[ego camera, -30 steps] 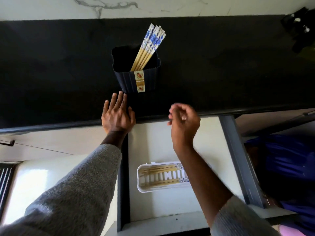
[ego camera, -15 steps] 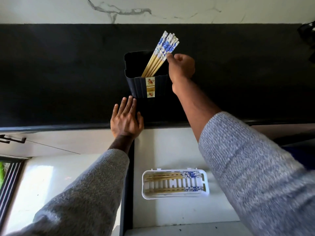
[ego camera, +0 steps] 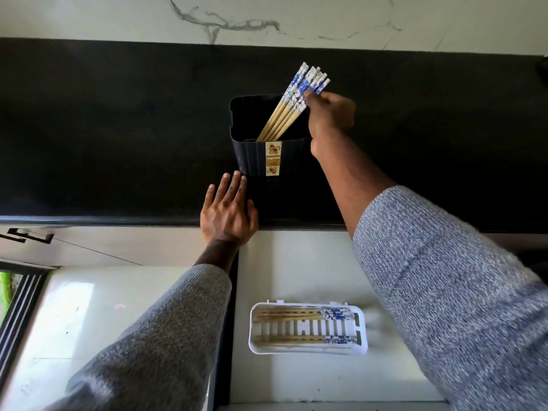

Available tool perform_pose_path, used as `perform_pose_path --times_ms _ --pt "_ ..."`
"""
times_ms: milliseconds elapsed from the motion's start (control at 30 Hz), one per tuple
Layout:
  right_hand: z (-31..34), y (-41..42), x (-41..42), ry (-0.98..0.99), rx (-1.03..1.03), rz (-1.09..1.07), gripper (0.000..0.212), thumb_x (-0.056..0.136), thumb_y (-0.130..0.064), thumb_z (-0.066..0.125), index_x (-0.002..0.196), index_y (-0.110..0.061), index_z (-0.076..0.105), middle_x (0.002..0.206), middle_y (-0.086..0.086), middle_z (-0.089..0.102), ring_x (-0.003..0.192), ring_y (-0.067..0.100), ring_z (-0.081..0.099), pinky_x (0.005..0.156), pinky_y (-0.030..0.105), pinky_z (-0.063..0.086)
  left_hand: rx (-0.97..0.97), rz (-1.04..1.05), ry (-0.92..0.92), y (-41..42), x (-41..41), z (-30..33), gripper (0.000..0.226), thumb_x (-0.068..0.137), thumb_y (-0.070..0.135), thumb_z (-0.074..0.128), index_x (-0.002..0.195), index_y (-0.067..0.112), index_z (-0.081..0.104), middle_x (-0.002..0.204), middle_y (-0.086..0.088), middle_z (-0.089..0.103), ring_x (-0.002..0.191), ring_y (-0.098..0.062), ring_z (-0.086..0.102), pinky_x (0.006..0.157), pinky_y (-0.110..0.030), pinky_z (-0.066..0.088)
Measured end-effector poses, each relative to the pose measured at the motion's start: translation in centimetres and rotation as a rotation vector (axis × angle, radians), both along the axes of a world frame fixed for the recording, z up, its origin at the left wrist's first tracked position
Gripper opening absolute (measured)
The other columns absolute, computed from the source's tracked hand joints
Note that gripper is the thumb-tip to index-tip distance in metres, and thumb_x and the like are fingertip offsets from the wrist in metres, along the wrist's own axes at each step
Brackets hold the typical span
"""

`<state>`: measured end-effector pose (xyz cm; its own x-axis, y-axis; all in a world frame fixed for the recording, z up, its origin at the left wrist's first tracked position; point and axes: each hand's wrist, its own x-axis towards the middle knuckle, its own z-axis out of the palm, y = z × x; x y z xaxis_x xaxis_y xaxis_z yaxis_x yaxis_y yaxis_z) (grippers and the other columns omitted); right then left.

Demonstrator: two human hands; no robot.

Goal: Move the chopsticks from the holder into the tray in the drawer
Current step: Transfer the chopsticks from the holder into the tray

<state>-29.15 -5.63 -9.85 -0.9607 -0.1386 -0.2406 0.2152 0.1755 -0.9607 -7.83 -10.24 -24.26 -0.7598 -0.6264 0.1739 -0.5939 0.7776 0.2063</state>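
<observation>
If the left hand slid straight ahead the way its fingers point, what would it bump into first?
Probably the dark holder: the left hand lies flat on the black counter, fingertips just short of the holder's lower left corner, though it might slip past.

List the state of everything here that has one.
holder: upright on the counter, still holding chopsticks
chopsticks: leaning in the holder, tops pinched by the right hand
right hand: gripping the chopstick tops
left hand: flat on the counter edge
tray: in the drawer, partly filled
drawer: open

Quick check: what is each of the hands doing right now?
Left hand: open, fingers straight, flat on the black counter.
Right hand: pinching the chopsticks in the holder.
</observation>
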Motion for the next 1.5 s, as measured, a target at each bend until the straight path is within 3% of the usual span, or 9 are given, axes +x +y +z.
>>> perform_pose_path --times_ms 200,367,600,733,933,1067,1233,1433,1500 --pt "0.6 0.4 0.1 0.029 -0.054 -0.046 0.015 0.089 -0.023 0.074 0.096 -0.011 0.075 0.089 0.004 0.074 0.08 0.01 0.07 0.05 0.012 0.049 0.005 -0.002 -0.007 0.0 0.0 -0.1 0.065 0.094 0.041 0.031 0.153 0.015 0.043 0.161 -0.003 0.037 0.152 -0.021 0.029 0.123 -0.046 0.022" --pt "1.5 2.0 0.4 0.128 -0.225 -0.15 0.015 0.091 -0.022 0.071 0.081 -0.01 0.073 0.073 0.002 0.07 0.064 0.007 0.063 0.055 0.018 0.049 0.0 -0.004 -0.007 0.0 0.0 0.1 0.066 0.095 0.042 0.029 0.154 0.015 0.041 0.162 -0.003 0.035 0.152 -0.021 0.028 0.124 -0.045 0.02" --pt "1.5 9.8 4.4 -0.05 -0.625 -0.232 0.013 0.094 -0.018 0.068 0.082 -0.014 0.069 0.064 -0.004 0.06 0.058 0.005 0.053 0.056 0.023 0.042 0.014 -0.008 0.007 0.0 0.1 0.4 0.066 0.093 0.04 0.032 0.152 0.014 0.044 0.161 -0.004 0.038 0.151 -0.022 0.03 0.123 -0.047 0.022" --pt "-2.0 16.1 8.6 -0.173 -0.706 -0.306 0.01 0.096 -0.018 0.064 0.087 -0.018 0.068 0.067 -0.006 0.06 0.061 0.005 0.054 0.062 0.022 0.044 0.016 -0.015 0.006 0.2 0.2 0.5 0.064 0.094 0.038 0.034 0.152 0.014 0.043 0.161 -0.005 0.038 0.151 -0.023 0.029 0.124 -0.045 0.019" --pt "-11.9 25.0 17.4 -0.373 -0.49 -0.5 0.019 0.098 -0.013 0.061 0.08 -0.017 0.065 0.064 -0.003 0.059 0.058 0.007 0.055 0.054 0.02 0.042 0.014 -0.014 -0.036 0.1 0.2 0.1 0.063 0.097 0.037 0.032 0.156 0.016 0.036 0.164 -0.003 0.031 0.154 -0.021 0.022 0.125 -0.045 0.016" --pt "-17.8 27.7 22.6 -0.43 -0.256 -0.603 0.022 0.094 -0.008 0.066 0.073 -0.013 0.068 0.061 0.0 0.055 0.057 0.014 0.05 0.054 0.028 0.041 -0.002 -0.026 -0.037 0.1 0.2 0.0 0.062 0.099 0.037 0.027 0.157 0.015 0.034 0.165 -0.004 0.029 0.154 -0.023 0.021 0.125 -0.046 0.015" --pt "-20.9 27.5 25.3 -0.388 0.08 -0.557 0.026 0.093 -0.018 0.068 0.067 -0.015 0.067 0.06 0.0 0.065 0.051 0.009 0.061 0.062 0.034 0.055 0.014 -0.042 -0.029 1.3 0.6 -0.5 0.059 0.106 0.037 0.019 0.157 0.01 0.031 0.166 -0.008 0.026 0.155 -0.023 0.019 0.126 -0.042 0.012" --pt "-22.2 25.6 24.9 -0.434 0.209 -0.422 0.032 0.089 -0.025 0.068 0.059 -0.02 0.061 0.057 -0.001 0.064 0.055 0.022 0.063 0.067 0.045 0.061 -0.021 -0.053 -0.032 2.3 1.7 -1.1 0.062 0.107 0.042 0.015 0.159 0.011 0.024 0.168 -0.008 0.021 0.155 -0.022 0.015 0.126 -0.041 0.011" --pt "-21.9 25.3 24.3 -0.507 0.139 -0.449 0.028 0.09 -0.02 0.068 0.064 -0.019 0.061 0.061 0.0 0.062 0.058 0.025 0.06 0.064 0.04 0.057 -0.03 -0.058 -0.022 2.2 1.5 -1.1 0.062 0.107 0.042 0.015 0.159 0.01 0.024 0.167 -0.008 0.022 0.155 -0.022 0.016 0.126 -0.041 0.012"
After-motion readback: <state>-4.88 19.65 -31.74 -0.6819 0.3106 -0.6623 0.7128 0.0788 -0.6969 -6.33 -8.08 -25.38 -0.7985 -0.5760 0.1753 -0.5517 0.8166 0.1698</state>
